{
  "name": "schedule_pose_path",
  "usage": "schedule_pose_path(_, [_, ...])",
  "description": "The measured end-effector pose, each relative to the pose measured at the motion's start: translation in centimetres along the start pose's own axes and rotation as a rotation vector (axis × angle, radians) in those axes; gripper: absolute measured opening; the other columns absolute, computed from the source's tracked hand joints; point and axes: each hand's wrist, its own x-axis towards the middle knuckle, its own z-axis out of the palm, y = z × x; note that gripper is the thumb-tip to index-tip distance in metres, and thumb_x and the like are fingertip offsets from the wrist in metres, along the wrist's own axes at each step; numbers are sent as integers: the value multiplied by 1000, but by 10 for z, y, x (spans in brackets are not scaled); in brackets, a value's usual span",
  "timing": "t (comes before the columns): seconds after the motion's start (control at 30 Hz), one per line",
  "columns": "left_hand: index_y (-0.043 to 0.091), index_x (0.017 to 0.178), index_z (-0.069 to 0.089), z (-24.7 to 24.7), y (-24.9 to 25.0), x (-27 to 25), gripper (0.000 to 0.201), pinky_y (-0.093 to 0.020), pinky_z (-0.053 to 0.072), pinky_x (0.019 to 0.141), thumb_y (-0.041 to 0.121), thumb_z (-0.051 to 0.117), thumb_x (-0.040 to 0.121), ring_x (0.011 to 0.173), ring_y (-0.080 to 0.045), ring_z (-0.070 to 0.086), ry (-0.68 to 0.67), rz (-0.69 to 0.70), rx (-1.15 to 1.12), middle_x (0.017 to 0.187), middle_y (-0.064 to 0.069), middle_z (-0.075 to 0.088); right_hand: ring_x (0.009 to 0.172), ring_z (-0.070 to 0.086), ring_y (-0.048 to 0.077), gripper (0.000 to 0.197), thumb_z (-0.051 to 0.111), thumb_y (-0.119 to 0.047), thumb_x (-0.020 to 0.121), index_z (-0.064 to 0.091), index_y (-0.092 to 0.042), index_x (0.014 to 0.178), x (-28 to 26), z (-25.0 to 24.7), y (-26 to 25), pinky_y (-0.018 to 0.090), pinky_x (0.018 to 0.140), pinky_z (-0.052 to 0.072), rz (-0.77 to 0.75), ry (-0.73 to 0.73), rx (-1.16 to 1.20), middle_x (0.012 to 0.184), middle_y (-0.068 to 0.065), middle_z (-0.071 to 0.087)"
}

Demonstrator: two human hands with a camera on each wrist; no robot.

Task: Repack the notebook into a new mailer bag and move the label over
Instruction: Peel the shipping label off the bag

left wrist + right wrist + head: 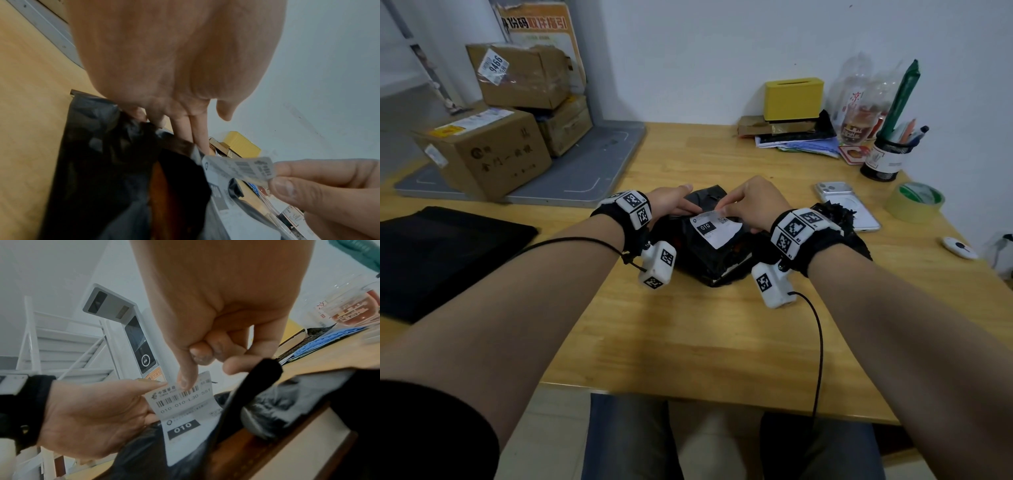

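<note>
The label is pinched at its lifted far edge betw. thumb and forefinger of the right hand; its near part is stuck to the black mailer bag. The bag, directly below both hands, is pressed by straight fingers of the left hand. A brown notebook edge is exposed under the bag, w/ the new mailer bag well left.
</note>
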Motion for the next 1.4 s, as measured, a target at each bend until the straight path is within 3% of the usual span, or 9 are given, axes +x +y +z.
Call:
schedule_pose_path(0.13, [14, 128, 65, 3, 1, -1, 62, -38, 21, 116, 50, 20, 104, 134, -21, 43, 6, 16, 14, 143, -8, 54, 51, 51, 11, 12, 71, -25, 92, 81, -29, 88, -6, -1, 2, 22, 43, 45, 9, 6, 0, 37, -20, 53])
schedule_pose_path(0.33, [16, 127, 66, 5, 3, -4, 62, -32, 21, 93, 50, 19, 105, 139, -20, 37, 23, 12, 55, 142, -8, 55, 51, 51, 11, 11, 73, -24, 91, 81, -30, 88, -12, 2, 5, 25, 45, 47, -3, 30, 14, 51, -13, 58])
schedule_pose_path(0.53, [14, 126, 67, 7, 2, -5, 60, -36, 17, 112, 47, 21, 105, 137, -18, 40, 39, 40, 64, 141, -7, 56, 54, 48, 10, 10, 71, -25, 94, 80, -28, 94, -19, -6, 8, 27, 49, 50, 25, 20, 44, 35, -20, 49])
schedule_pose_path(0.67, [14, 121, 70, 6, -1, -4, 57, -37, 18, 119, 46, 25, 105, 121, -15, 50, 48, 55, 76, 136, -6, 59, 53, 47, 11, 11, 71, -24, 93, 81, -25, 98, -22, -6, 10, 30, 54, 56, 25, 13, 53, 33, -21, 47])
schedule_pose_path(0.87, [16, 117, 72, 8, -3, -2, 55, -41, 23, 118, 46, 29, 104, 113, -13, 53, 69, 77, 85, 133, -7, 62, 50, 44, 13, 11, 71, -25, 94, 82, -27, 97, -24, -6, 14, 37, 60, 61, 32, 18, 44, 31, -16, 42])
schedule_pose_path(0.97, [14, 120, 71, 9, -1, -3, 53, -31, 24, 114, 42, 29, 105, 108, -9, 52, 73, 83, 111, 132, -5, 63, 47, 43, 12, 11, 71, -26, 93, 82, -29, 93, -25, -8, 17, 29, 49, 56, 26, 42, 26, 37, -11, 43])
schedule_pose_path(1.07, [12, 122, 69, 11, 1, -3, 51, -24, 25, 101, 40, 30, 106, 111, -9, 50, 85, 79, 125, 133, -2, 61, 47, 43, 12, 11, 71, -26, 93, 82, -28, 93, -27, -11, 20, 31, 49, 57, 21, 48, 29, 44, -6, 46])
schedule_pose_path(1.2, [12, 122, 69, 10, -1, -1, 51, -31, 28, 114, 41, 31, 105, 102, -11, 53, 74, 89, 107, 135, -5, 61, 49, 43, 13, 11, 71, -24, 94, 82, -26, 95, -30, -13, 21, 37, 54, 61, 19, 44, 41, 47, -3, 47])
schedule_pose_path(1.4, [13, 121, 70, 11, -2, 0, 50, -29, 29, 112, 41, 32, 105, 105, -10, 53, 77, 79, 101, 134, -5, 61, 49, 45, 10, 12, 71, -24, 94, 82, -25, 97, -36, -14, 18, 30, 51, 58, 17, 46, 38, 34, -16, 45])
